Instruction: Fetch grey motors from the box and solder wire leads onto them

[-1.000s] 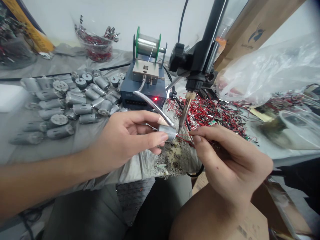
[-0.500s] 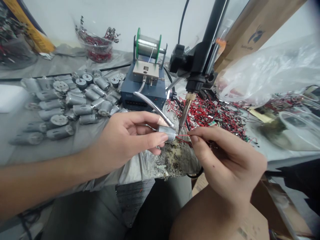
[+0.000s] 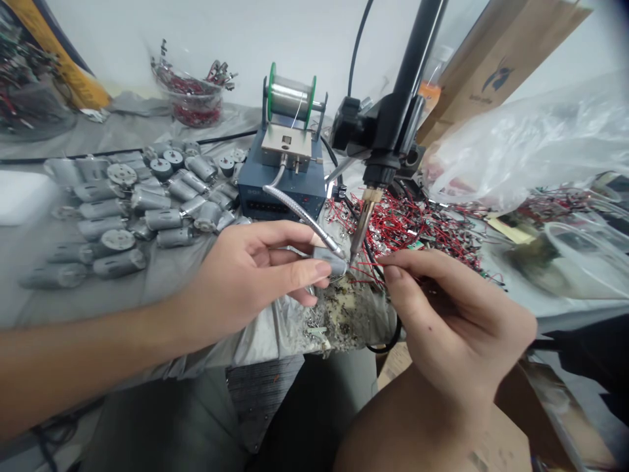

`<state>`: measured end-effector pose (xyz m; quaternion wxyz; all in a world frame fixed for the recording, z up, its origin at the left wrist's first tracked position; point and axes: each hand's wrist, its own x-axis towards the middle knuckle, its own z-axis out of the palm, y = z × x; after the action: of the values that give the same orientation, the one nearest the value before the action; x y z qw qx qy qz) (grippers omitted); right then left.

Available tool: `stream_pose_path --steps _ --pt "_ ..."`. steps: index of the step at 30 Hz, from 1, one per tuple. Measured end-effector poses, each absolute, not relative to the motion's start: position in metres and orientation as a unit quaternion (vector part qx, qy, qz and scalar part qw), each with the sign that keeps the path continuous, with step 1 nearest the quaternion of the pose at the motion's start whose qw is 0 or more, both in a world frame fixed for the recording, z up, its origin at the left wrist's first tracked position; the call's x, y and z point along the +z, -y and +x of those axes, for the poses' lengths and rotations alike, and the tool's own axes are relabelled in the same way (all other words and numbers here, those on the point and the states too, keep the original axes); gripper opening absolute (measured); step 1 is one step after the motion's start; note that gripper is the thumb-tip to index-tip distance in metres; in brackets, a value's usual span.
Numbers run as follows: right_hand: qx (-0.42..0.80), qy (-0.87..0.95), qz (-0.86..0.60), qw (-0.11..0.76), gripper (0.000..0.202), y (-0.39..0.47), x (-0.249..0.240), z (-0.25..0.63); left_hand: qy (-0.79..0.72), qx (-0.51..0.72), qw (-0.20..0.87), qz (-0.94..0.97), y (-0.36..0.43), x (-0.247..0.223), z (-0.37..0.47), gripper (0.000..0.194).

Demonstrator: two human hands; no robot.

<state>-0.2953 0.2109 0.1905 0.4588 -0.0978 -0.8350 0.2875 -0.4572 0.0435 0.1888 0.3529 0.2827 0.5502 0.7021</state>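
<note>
My left hand (image 3: 265, 269) grips a small silver electric motor (image 3: 335, 263) between thumb and fingers, its end turned to the right. Pinched in my right hand (image 3: 442, 308) is a thin red wire (image 3: 366, 264); more red wire strands lie just below it. A soldering iron (image 3: 362, 226), clamped on a black stand (image 3: 393, 124), points down with its tip at the motor's right end. Beside the tip ends the metal feed tube (image 3: 307, 216) of a blue solder feeder (image 3: 282, 187), which carries a solder spool (image 3: 291, 97). Whether wire and motor touch is too small to tell.
Many silver motors (image 3: 162, 219) lie on the left of the covered table. A pile of red wires (image 3: 407, 223) spreads behind my right hand. A tub of wired parts (image 3: 196, 105) stands at the back, a clear plastic container (image 3: 590, 255) at right. Solder debris (image 3: 339, 314) covers the front edge.
My right hand has shifted slightly right, away from the motor, with the red wire in its pinch. My left hand and the motor stay nearly in place under the iron.
</note>
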Motion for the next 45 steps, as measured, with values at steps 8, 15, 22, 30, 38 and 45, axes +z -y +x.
stream_pose_path --steps 8,15,22,30,38,45 --pt "0.289 0.822 -0.103 0.48 0.015 -0.208 0.1901 -0.2969 -0.539 0.715 0.353 0.271 -0.0451 0.191 -0.4555 0.024" --pt "0.272 0.829 -0.109 0.476 0.014 -0.2041 0.1913 -0.297 -0.554 0.711 0.335 0.274 -0.0445 0.1894 -0.4555 0.027" --pt "0.276 0.831 -0.107 0.471 0.015 -0.2042 0.1899 -0.297 -0.533 0.719 0.361 0.262 -0.0456 0.1895 -0.4557 0.023" --pt "0.275 0.84 -0.092 0.458 0.015 -0.2071 0.1919 -0.297 -0.529 0.721 0.361 0.265 -0.0437 0.1889 -0.4554 0.023" --pt "0.276 0.844 -0.087 0.452 0.015 -0.2074 0.1926 -0.2963 -0.527 0.724 0.359 0.263 -0.0439 0.1889 -0.4558 0.023" --pt "0.271 0.85 -0.086 0.443 0.014 -0.2082 0.193 -0.2958 -0.528 0.722 0.352 0.276 -0.042 0.1866 -0.456 0.021"
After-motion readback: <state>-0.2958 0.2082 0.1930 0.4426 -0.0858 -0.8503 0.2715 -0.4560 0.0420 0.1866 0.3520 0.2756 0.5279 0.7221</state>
